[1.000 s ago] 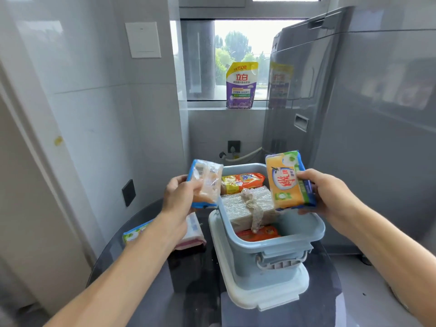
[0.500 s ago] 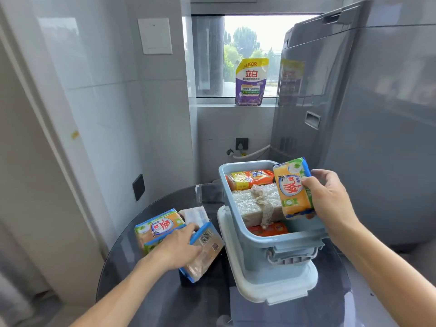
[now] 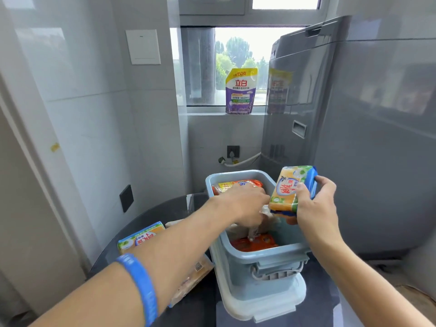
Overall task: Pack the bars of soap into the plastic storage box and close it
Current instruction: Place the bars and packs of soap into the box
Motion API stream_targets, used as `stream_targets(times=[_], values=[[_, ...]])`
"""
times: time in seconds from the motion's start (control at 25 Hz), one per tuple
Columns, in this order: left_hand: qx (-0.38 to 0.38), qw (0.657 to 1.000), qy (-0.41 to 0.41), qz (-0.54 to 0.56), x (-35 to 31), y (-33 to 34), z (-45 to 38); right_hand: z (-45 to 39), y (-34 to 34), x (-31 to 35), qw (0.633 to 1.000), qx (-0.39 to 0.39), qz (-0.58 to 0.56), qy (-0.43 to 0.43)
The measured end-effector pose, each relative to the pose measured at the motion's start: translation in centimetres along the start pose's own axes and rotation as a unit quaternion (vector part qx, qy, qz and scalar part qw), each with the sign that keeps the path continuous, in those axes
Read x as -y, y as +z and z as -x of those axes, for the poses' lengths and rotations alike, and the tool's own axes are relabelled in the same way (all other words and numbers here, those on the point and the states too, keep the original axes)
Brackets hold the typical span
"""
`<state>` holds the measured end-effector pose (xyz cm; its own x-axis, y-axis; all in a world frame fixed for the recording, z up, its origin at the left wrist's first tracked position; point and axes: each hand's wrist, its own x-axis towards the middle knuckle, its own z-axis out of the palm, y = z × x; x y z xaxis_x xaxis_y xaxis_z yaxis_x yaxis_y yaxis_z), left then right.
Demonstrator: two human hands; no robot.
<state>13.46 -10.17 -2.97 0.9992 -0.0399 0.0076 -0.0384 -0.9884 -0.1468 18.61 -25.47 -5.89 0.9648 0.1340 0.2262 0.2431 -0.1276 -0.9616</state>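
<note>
Now the left hand (image 3: 245, 204) reaches down into the open blue box (image 3: 266, 263), fingers hidden among the soaps there, so its grip cannot be told. Right hand (image 3: 313, 204) grips a yellow soap (image 3: 289, 190) above the box's right rim. Two more bars (image 3: 141, 237) lie left on the table (image 3: 165, 208).

A purple and yellow detergent pouch (image 3: 241, 92) stands upright on the window sill (image 3: 207, 110). A grey washing machine (image 3: 354, 128) stands at the right, and a white wall plate (image 3: 143, 46) is on the tiles.
</note>
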Motion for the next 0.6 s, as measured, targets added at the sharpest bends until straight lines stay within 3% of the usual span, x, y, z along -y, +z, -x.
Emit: stream_targets(times=[0.08, 0.28, 0.44, 0.6], values=[[0.052, 0.999, 0.011, 0.011, -0.2, 1.7, -1.7, 0.3, 0.1, -0.1, 0.999, 0.005, 0.044, -0.026], [0.029, 0.995, -0.012, 0.099, 1.0, 4.0, -3.1, 0.1, 0.6, -0.2, 0.992, 0.012, 0.116, -0.056], [0.022, 0.997, 0.006, 0.071, 1.6, 4.1, -2.6, 0.1, 0.6, -0.5, 0.994, 0.014, 0.093, -0.059], [0.014, 0.994, -0.083, 0.069, 2.8, 4.2, -0.9, 0.1, 0.3, -0.7, 0.998, 0.005, 0.049, -0.048]])
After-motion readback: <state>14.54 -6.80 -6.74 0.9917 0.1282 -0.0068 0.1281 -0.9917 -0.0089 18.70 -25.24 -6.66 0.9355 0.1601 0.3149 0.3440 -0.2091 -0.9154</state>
